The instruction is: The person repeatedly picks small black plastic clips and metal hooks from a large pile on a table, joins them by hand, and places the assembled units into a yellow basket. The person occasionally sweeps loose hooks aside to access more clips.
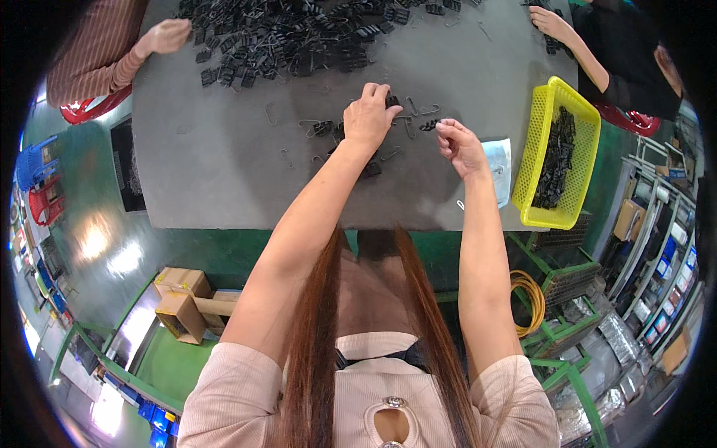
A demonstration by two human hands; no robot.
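Note:
My left hand [368,119] is over the middle of the grey table, its fingers and thumb closing around a small black ribbed piece [392,101]. To its right my right hand [461,149] pinches another black ribbed piece [428,125] between thumb and fingertips, held a little off the nearby parts. Bent metal wire hooks [410,127] lie scattered between and around both hands. Several more black pieces, some with wire hooks, such as the black part [321,128], rest under and beside my left wrist, which partly hides them.
A large heap of black parts [291,37] covers the table's far side. At the right edge stands a yellow basket [538,149] holding black pieces, with a pale blue packet [499,168] beside it. Co-workers' hands [168,36] reach in at the far left and far right.

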